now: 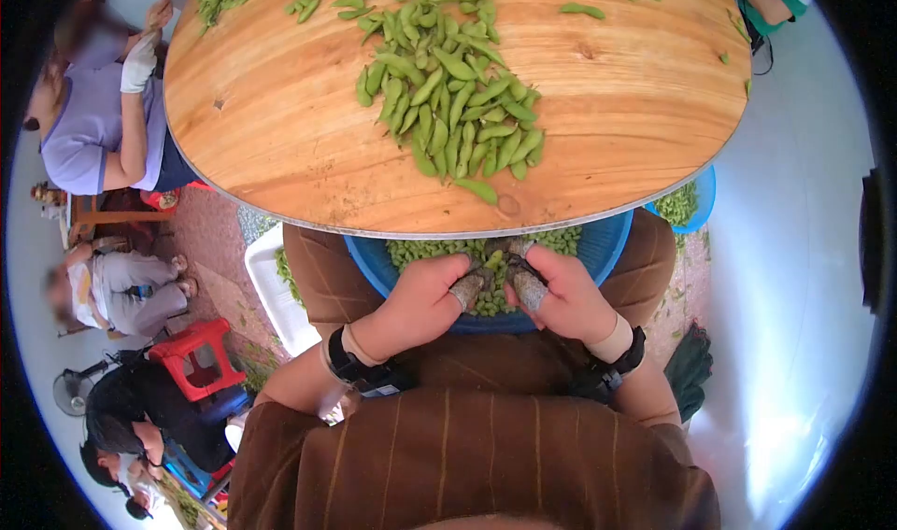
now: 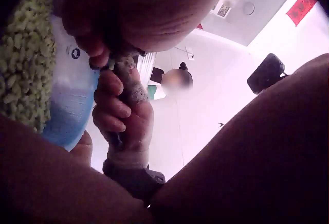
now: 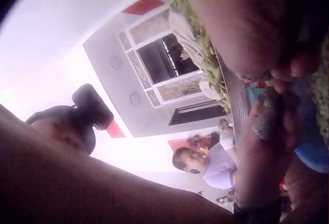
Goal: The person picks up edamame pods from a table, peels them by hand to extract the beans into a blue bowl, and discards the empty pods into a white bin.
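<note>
Both hands are together over a blue basin (image 1: 612,259) of shelled green soybeans (image 1: 430,250), at the table's near edge. My left hand (image 1: 420,301) pinches a green soybean pod (image 1: 493,261) at the thumb tip. From the other side my right hand (image 1: 572,298) meets it, thumb against the same pod, fingers curled under. Worn grey speckled covers wrap both thumbs. In the left wrist view the right hand (image 2: 128,116) faces the camera with curled fingers. The right wrist view shows the left hand (image 3: 262,157) opposite; the pod is hidden there.
A round wooden table (image 1: 626,110) bears a heap of soybean pods (image 1: 458,100), with more along its far side. A white tray (image 1: 271,287) and a blue bowl (image 1: 705,198) stand on the floor at either side. Other people sit at left, near a red stool (image 1: 196,353).
</note>
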The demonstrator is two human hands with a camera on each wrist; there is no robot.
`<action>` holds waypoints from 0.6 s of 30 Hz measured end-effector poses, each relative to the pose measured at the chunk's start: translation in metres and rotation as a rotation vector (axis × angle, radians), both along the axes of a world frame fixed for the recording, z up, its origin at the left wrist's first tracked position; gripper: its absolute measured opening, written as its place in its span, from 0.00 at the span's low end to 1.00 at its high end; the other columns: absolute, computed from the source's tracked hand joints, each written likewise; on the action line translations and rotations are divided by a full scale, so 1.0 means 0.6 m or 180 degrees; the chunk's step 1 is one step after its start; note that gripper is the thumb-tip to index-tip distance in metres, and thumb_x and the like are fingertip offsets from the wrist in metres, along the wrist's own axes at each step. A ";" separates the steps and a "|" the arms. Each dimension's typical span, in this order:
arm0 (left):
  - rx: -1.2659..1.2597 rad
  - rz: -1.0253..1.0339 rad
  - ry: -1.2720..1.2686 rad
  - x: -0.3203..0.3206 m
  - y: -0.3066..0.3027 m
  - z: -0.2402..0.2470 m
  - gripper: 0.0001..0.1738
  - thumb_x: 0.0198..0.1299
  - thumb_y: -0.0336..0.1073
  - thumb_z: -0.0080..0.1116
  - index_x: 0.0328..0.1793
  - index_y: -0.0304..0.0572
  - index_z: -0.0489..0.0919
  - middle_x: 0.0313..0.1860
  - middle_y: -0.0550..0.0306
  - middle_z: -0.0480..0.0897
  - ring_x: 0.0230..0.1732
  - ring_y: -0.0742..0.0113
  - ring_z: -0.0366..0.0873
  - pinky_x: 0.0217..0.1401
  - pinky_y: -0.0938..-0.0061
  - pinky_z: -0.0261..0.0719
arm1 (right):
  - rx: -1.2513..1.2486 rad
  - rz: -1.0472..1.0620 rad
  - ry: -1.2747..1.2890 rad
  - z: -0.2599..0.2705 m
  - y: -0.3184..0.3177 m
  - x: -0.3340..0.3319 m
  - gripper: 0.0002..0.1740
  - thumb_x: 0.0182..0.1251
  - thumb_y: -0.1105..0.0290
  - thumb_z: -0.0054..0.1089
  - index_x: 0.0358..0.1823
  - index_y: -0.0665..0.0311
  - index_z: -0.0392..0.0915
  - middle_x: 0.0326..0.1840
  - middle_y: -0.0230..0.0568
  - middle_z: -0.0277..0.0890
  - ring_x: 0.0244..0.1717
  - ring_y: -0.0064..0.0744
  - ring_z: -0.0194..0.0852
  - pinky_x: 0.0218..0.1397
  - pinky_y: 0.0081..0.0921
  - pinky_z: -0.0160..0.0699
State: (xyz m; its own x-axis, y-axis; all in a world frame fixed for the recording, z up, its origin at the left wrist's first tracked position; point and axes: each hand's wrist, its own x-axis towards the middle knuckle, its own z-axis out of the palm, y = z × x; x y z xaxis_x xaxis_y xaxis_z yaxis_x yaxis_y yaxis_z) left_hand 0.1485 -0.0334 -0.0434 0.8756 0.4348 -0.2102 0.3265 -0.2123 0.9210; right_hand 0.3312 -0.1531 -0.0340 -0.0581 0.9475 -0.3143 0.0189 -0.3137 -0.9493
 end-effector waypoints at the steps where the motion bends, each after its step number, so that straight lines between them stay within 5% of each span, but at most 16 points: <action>1: -0.0457 -0.0013 0.0032 0.001 0.002 0.003 0.06 0.63 0.28 0.48 0.36 0.35 0.75 0.24 0.58 0.76 0.27 0.69 0.74 0.31 0.73 0.72 | -0.0138 -0.0102 0.0063 0.000 0.003 -0.001 0.09 0.67 0.72 0.46 0.47 0.63 0.70 0.27 0.28 0.72 0.18 0.14 0.65 0.18 0.14 0.64; 3: -0.0910 -0.0052 0.0067 -0.002 0.002 0.001 0.07 0.64 0.29 0.46 0.38 0.36 0.75 0.24 0.58 0.76 0.26 0.68 0.73 0.30 0.72 0.71 | -0.0272 -0.0230 0.0125 0.005 0.008 -0.002 0.08 0.65 0.73 0.47 0.45 0.62 0.71 0.26 0.28 0.73 0.18 0.15 0.65 0.19 0.15 0.65; 5: -0.4651 0.0446 -0.0723 -0.009 0.000 -0.013 0.08 0.67 0.34 0.46 0.44 0.38 0.75 0.25 0.57 0.76 0.25 0.69 0.72 0.29 0.75 0.69 | -0.0810 -0.0505 0.1961 0.021 0.012 -0.002 0.08 0.68 0.73 0.45 0.45 0.62 0.71 0.27 0.29 0.72 0.19 0.15 0.64 0.18 0.14 0.63; 7: -0.4775 0.0110 -0.0900 -0.005 0.000 -0.007 0.12 0.68 0.40 0.47 0.48 0.39 0.73 0.26 0.57 0.76 0.25 0.71 0.71 0.28 0.80 0.67 | -0.0840 -0.0593 0.2173 0.035 0.011 0.000 0.07 0.69 0.73 0.44 0.45 0.62 0.71 0.27 0.29 0.72 0.19 0.16 0.64 0.18 0.14 0.64; 9: -0.3567 0.0156 -0.0442 0.000 0.009 0.000 0.11 0.68 0.39 0.49 0.46 0.39 0.74 0.26 0.60 0.76 0.25 0.72 0.71 0.29 0.81 0.68 | -0.0885 -0.0664 0.2378 0.034 0.007 -0.001 0.07 0.70 0.73 0.44 0.45 0.62 0.71 0.27 0.30 0.72 0.19 0.16 0.64 0.18 0.14 0.64; 10: -0.2422 0.0115 0.0202 0.008 0.014 0.000 0.09 0.63 0.37 0.56 0.43 0.38 0.75 0.27 0.59 0.77 0.25 0.68 0.74 0.28 0.78 0.71 | -0.0750 -0.0669 0.1725 0.030 0.007 -0.002 0.07 0.69 0.74 0.44 0.45 0.63 0.70 0.27 0.30 0.72 0.19 0.16 0.64 0.17 0.14 0.65; 11: -0.2418 0.0087 0.0206 0.009 0.015 0.000 0.09 0.63 0.37 0.56 0.43 0.38 0.75 0.27 0.59 0.77 0.25 0.68 0.74 0.28 0.78 0.71 | -0.0616 -0.0660 0.1067 0.027 0.007 -0.004 0.07 0.68 0.74 0.44 0.44 0.63 0.70 0.27 0.31 0.72 0.19 0.16 0.65 0.17 0.14 0.66; 13: 0.0428 -0.0167 -0.0068 0.008 0.014 0.000 0.09 0.54 0.32 0.60 0.40 0.37 0.75 0.29 0.52 0.80 0.27 0.61 0.77 0.29 0.73 0.74 | -0.0700 -0.0663 0.0865 0.029 0.007 -0.013 0.07 0.69 0.73 0.44 0.44 0.64 0.71 0.27 0.30 0.72 0.19 0.15 0.64 0.17 0.14 0.66; 14: 0.0429 -0.0178 -0.0066 0.008 0.015 -0.001 0.09 0.54 0.32 0.60 0.40 0.37 0.75 0.29 0.52 0.80 0.27 0.61 0.77 0.29 0.73 0.74 | -0.0789 -0.0645 0.0667 0.029 0.006 -0.017 0.08 0.69 0.71 0.45 0.44 0.65 0.71 0.26 0.29 0.72 0.19 0.15 0.64 0.18 0.14 0.67; 16: 0.2497 -0.0417 -0.0030 0.008 0.019 -0.002 0.14 0.51 0.36 0.66 0.35 0.33 0.75 0.28 0.52 0.79 0.24 0.68 0.76 0.29 0.71 0.76 | -0.0777 -0.0655 0.0654 0.027 0.006 -0.024 0.07 0.69 0.72 0.45 0.44 0.65 0.71 0.26 0.29 0.72 0.19 0.15 0.65 0.18 0.14 0.67; 18: 0.2089 -0.0331 -0.0039 0.009 0.017 -0.001 0.13 0.51 0.35 0.65 0.36 0.33 0.75 0.28 0.50 0.80 0.24 0.66 0.76 0.28 0.71 0.75 | -0.0737 -0.0675 0.0628 0.022 0.007 -0.028 0.07 0.68 0.72 0.44 0.43 0.65 0.71 0.26 0.30 0.72 0.19 0.15 0.65 0.18 0.14 0.68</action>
State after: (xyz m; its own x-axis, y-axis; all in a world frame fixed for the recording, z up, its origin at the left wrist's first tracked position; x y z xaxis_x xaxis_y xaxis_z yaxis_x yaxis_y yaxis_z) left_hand 0.1538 -0.0232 -0.0440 0.9206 0.3822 0.0797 0.2643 -0.7603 0.5933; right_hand 0.3146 -0.1487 -0.0208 0.0510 0.8502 -0.5240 -0.2457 -0.4979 -0.8317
